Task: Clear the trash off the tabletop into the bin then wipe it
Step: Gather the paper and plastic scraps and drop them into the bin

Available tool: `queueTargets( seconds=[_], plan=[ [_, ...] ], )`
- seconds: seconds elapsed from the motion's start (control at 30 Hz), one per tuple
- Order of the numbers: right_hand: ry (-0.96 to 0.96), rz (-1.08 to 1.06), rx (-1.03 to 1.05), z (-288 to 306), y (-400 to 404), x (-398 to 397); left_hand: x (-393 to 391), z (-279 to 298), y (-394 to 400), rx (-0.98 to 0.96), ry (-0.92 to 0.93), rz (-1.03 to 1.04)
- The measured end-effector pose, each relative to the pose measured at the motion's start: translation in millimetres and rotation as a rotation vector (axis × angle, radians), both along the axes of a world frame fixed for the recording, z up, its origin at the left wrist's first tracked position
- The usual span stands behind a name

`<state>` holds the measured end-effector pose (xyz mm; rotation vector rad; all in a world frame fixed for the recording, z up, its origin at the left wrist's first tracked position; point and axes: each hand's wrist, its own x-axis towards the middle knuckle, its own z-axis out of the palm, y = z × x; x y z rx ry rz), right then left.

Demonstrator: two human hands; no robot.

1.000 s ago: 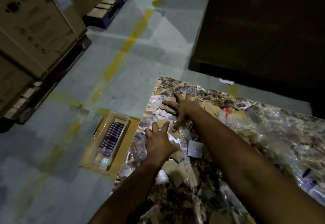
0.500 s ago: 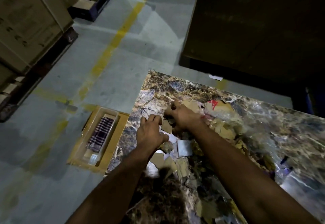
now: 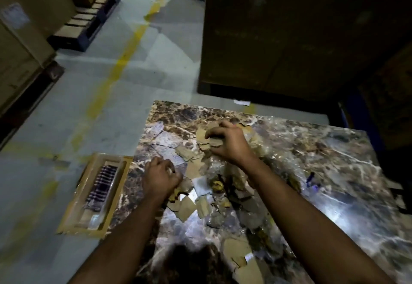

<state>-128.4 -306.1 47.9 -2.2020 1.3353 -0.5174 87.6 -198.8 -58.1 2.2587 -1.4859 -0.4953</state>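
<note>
A brown marbled tabletop (image 3: pixel 323 156) carries a litter of torn cardboard scraps (image 3: pixel 188 208), clear plastic wrap and a white paper square (image 3: pixel 201 184). My right hand (image 3: pixel 227 143) is curled round a bunch of cardboard pieces (image 3: pixel 210 143) near the far left part of the table. My left hand (image 3: pixel 159 177) is closed in a fist over scraps close to the left edge; what it holds is mostly hidden. No bin shows in this view.
A flat yellow-brown carton (image 3: pixel 73 208) with a clear-lidded striped item (image 3: pixel 103 184) lies on the floor left of the table. Pallets with big boxes (image 3: pixel 24 45) stand at far left, a dark large crate (image 3: pixel 289 34) behind the table. A blue object (image 3: pixel 310 177) lies at right.
Both hands went from spread flat on the scraps to curled, gathering cardboard. The right hand has lifted a bunch of pieces; the left has pulled back toward the table's left edge.
</note>
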Motion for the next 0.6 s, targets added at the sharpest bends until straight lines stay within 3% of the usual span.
queueTargets(
  seconds=[0.13, 0.3, 0.4, 0.6],
  plan=[
    [-0.158, -0.280, -0.132, 34.5, 31.7, -74.1, -23.5, 31.1, -1.2, -0.144, 0.238, 0.121],
    [-0.263, -0.641, -0.164, 4.1, 70.3, -149.6, -111.8, 73.7, -18.4, -0.359, 0.380, -0.044],
    [-0.154, -0.654, -0.217, -29.1, 95.9, -171.3, -177.8, 74.5, -22.3, -0.290, 0.461, -0.144],
    [0.163, -0.400, 0.014, -82.8, 125.8, -178.1, -235.9, 14.1, -7.9, -0.156, 0.310, -0.439]
  ],
)
